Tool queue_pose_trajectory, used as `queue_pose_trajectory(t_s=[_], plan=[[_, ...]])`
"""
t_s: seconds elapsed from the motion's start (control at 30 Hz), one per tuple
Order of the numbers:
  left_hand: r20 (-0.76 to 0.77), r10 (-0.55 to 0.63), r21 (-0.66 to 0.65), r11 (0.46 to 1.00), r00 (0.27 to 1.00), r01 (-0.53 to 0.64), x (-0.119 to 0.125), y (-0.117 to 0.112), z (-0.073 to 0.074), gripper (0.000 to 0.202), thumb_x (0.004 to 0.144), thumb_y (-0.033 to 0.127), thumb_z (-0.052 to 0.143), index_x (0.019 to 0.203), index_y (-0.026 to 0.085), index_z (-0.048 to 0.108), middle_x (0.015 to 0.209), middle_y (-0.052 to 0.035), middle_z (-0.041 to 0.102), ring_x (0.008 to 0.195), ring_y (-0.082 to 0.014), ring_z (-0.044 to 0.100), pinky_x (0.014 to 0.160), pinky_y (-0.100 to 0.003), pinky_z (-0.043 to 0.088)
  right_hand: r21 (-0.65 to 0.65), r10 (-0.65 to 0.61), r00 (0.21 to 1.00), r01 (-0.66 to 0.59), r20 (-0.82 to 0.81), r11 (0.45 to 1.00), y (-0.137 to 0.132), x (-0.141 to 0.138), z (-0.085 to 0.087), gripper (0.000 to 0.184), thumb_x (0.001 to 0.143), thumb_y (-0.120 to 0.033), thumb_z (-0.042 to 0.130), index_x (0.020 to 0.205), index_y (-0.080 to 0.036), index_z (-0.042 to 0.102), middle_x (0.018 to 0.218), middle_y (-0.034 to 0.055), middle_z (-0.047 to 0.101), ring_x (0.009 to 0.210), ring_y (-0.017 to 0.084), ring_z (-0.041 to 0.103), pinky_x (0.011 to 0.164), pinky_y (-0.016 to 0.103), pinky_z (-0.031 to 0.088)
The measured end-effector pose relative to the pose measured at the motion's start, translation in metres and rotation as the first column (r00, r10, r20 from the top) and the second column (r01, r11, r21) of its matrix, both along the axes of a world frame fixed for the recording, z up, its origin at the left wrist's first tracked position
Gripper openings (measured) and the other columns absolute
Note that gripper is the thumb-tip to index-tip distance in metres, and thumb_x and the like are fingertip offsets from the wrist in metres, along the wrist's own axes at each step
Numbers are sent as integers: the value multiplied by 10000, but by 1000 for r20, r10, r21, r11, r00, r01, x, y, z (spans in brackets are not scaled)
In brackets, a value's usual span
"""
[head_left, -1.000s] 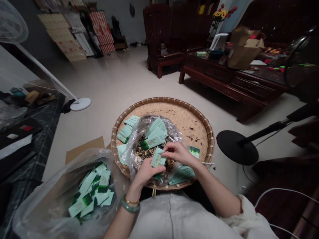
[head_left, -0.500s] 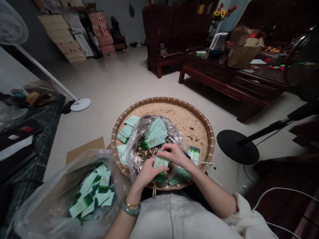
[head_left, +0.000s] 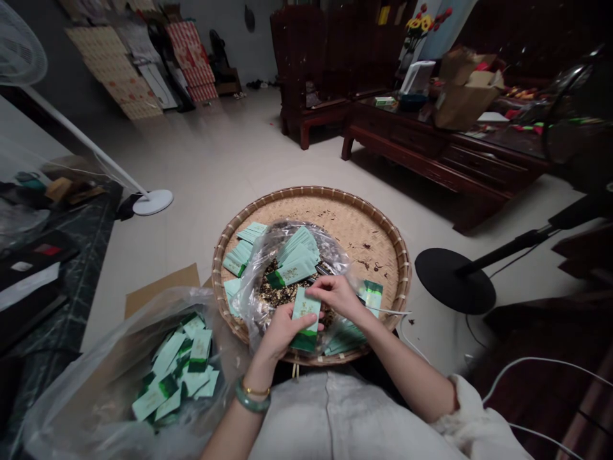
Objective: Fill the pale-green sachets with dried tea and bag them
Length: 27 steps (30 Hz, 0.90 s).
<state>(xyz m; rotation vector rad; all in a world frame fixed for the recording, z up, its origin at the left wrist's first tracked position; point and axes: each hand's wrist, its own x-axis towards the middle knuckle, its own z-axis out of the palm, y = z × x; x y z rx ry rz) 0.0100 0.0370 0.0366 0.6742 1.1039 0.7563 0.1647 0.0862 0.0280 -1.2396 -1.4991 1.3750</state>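
Note:
My left hand (head_left: 281, 332) grips a pale green sachet (head_left: 305, 313) with gold print and a dark green lower band, thumb across its front. At the sachet's upper right corner, the fingertips of my right hand (head_left: 335, 297) are pinched together on its edge. Just beyond both hands, a clear plastic bag (head_left: 249, 271) of loose, dark dried leaves (head_left: 278, 292) lies open on a round woven tray (head_left: 373, 223). A fanned stack of similar sachets (head_left: 297, 252) rests on the leaves. More sachets (head_left: 347, 337) lie by my right forearm, others along the tray's left side.
Left of the tray, a large clear bag (head_left: 86, 377) holds a heap of sachets (head_left: 177, 364). A white fan base (head_left: 153, 202) and a black stand base (head_left: 454, 281) are on the floor. White cables (head_left: 527, 363) run at right. A dark wooden table (head_left: 431, 147) stands beyond.
The sachet's full front now shows, its dark green band uncovered below my left thumb. My right fingers have drawn in to a pinch at its top edge. The view has shifted slightly.

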Motion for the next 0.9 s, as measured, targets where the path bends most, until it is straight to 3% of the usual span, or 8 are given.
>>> queue_pose_trajectory(t_s=[0.1, 0.2, 0.3, 0.43, 0.63, 0.77, 0.9], plan=[[5, 81, -26, 996, 997, -81, 1, 1, 0, 560, 483, 389, 864, 899, 67, 673, 846, -154, 736, 655, -219, 697, 527, -259, 534, 223, -151, 973, 110, 175, 969, 5, 15, -6, 337, 862, -449, 510, 794, -164, 677, 721, 35, 643, 682, 168, 589, 626, 270, 460], [17, 150, -17, 989, 989, -149, 1, 3, -3, 522, 490, 376, 864, 863, 60, 680, 858, -163, 736, 661, -214, 698, 527, -250, 540, 406, -270, 850, 73, 452, 911, 4, 34, -20, 263, 855, -336, 541, 1047, -186, 636, 1023, 103, 639, 968, 244, 578, 843, 368, 454], [32, 179, -40, 983, 983, -178, 1, 4, -3, 512, 493, 362, 866, 864, 63, 680, 864, -159, 737, 662, -215, 701, 519, -247, 542, 380, -226, 712, -62, 665, 923, 0, 43, -34, 394, 822, -279, 583, 1199, -169, 547, 1133, 143, 588, 1071, 280, 527, 899, 408, 430], [41, 196, -54, 980, 980, -193, 3, 3, -1, 507, 491, 341, 870, 871, 68, 674, 854, -150, 740, 651, -211, 702, 536, -251, 549, 291, -147, 598, -150, 788, 945, -1, 39, -41, 482, 784, -345, 642, 1212, -150, 537, 1106, 146, 587, 1054, 291, 524, 883, 392, 424], [46, 169, -43, 985, 985, -167, 0, 1, -1, 515, 484, 355, 872, 858, 57, 680, 874, -168, 738, 649, -215, 703, 519, -245, 545, 196, -85, 586, -127, 805, 972, 4, 40, -34, 448, 753, -321, 657, 1163, -163, 574, 1089, 115, 590, 996, 242, 561, 842, 314, 423], [36, 166, -44, 985, 985, -165, -1, 1, 0, 539, 466, 342, 880, 878, 60, 677, 837, -157, 741, 654, -217, 703, 535, -250, 549, 188, -67, 552, -166, 831, 968, 2, 38, -34, 519, 738, -325, 675, 1207, -143, 546, 1126, 138, 576, 1039, 263, 541, 859, 333, 414], [33, 138, -27, 990, 990, -137, -1, 1, 3, 555, 482, 359, 871, 900, 50, 678, 804, -156, 740, 658, -218, 700, 506, -237, 534, 171, -57, 642, -117, 764, 978, 3, 38, -37, 460, 744, -302, 664, 1167, -139, 588, 1097, 129, 605, 1014, 254, 562, 858, 343, 424]])
